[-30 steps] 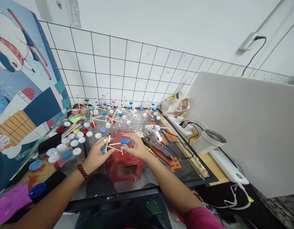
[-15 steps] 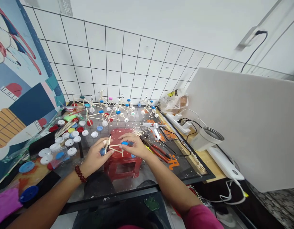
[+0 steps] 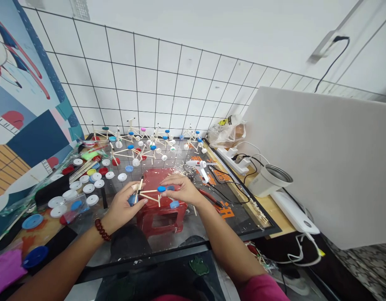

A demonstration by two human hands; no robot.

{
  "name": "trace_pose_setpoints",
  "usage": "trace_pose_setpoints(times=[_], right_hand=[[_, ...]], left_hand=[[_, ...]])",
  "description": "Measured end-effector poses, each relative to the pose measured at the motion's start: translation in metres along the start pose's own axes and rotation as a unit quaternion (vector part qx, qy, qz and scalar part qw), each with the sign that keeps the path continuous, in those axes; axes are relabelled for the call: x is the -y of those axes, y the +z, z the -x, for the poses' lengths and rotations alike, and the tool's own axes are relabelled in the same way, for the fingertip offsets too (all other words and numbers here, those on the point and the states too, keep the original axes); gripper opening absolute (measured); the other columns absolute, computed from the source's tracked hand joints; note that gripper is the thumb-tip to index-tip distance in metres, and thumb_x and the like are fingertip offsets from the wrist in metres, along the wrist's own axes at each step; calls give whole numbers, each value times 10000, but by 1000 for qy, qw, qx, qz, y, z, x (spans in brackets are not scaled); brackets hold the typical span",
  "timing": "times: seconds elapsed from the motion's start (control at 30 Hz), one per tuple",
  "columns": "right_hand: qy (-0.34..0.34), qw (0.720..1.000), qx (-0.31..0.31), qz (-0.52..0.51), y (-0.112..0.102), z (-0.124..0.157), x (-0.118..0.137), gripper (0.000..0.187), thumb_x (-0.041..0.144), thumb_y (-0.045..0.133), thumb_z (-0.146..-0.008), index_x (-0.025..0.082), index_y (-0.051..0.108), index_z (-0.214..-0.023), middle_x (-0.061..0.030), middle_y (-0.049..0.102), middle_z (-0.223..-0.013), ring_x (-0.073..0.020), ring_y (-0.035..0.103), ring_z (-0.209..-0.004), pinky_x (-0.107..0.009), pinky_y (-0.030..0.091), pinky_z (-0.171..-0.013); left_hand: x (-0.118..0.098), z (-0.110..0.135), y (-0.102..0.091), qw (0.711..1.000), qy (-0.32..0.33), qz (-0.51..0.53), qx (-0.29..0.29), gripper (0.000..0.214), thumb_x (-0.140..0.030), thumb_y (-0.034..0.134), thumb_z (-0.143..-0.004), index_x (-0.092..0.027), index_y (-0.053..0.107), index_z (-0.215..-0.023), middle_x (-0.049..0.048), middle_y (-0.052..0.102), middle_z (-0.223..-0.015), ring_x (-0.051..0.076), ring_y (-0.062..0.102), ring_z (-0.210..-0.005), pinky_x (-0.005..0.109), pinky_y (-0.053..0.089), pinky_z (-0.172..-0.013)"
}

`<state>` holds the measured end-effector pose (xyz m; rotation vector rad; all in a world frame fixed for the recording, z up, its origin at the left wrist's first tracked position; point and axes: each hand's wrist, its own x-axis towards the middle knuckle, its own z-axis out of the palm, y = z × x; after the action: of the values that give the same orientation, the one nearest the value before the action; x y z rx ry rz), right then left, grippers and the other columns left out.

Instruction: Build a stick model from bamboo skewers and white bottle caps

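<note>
A small model bicycle (image 3: pixel 149 196) of pale wooden sticks and blue bottle caps is between my hands, over a red plastic stool shape seen in the tabletop. My left hand (image 3: pixel 125 202) is closed round its upright, black-tipped front stick, beside a blue cap wheel (image 3: pixel 132 200). The thumb and fingers of my right hand (image 3: pixel 182 190) close about the small blue seat cap (image 3: pixel 161 189). Another bluish cap (image 3: pixel 170 188) shows between those fingers, partly hidden. Under my right hand is a blue cap (image 3: pixel 174 204) at the model's rear; whether it is attached I cannot tell.
Several similar models (image 3: pixel 153 148) stand along the back. White, red and blue caps (image 3: pixel 92 200) lie to the left. A white glue gun (image 3: pixel 199 167), red-handled pliers (image 3: pixel 212 196) and wood crumbs lie to the right, near a power strip (image 3: pixel 233 161) and a white pot (image 3: pixel 271 182).
The view has shifted slightly. My right hand has moved a little right relative to the model, showing more of the blue seat cap. My left hand keeps its hold on the front.
</note>
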<state>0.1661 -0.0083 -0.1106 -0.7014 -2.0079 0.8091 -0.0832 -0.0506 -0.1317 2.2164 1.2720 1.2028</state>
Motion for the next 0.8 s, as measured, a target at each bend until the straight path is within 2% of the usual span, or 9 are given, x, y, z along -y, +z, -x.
trace_pose_setpoints(times=[0.2,0.4,0.57,0.8], right_hand=[[-4,1000,9,-18,1,-1,-2,177,400,741,-799,241,768,-869,-30,762,-884,-173,699,-826,-369,528,-861],[17,998,-8,55,3,3,2,463,400,822,-697,233,709,-1114,-62,738,-1028,-205,673,-953,-374,516,-880],[-17,997,-21,67,13,2,0,336,371,807,-728,242,731,-1029,-59,751,-1008,-210,683,-963,-388,497,-922],[-14,1000,-25,2,19,-1,-2,214,402,707,-819,208,744,-903,-71,755,-978,-187,699,-898,-344,544,-847]], left_hand=[[-2,1,0,1000,3,-5,4,341,-329,645,-832,-204,630,-1149,96,660,-1180,252,629,-1119,393,518,-962],[-1,2,2,1000,-2,-13,7,394,-324,651,-825,-210,592,-1198,97,648,-1209,258,612,-1148,417,498,-993],[1,3,3,1000,0,-19,5,418,-327,652,-828,-218,573,-1224,92,635,-1229,245,605,-1156,400,492,-998],[0,3,3,1000,9,-23,10,414,-319,648,-832,-213,576,-1225,93,634,-1224,249,611,-1144,392,494,-990]])
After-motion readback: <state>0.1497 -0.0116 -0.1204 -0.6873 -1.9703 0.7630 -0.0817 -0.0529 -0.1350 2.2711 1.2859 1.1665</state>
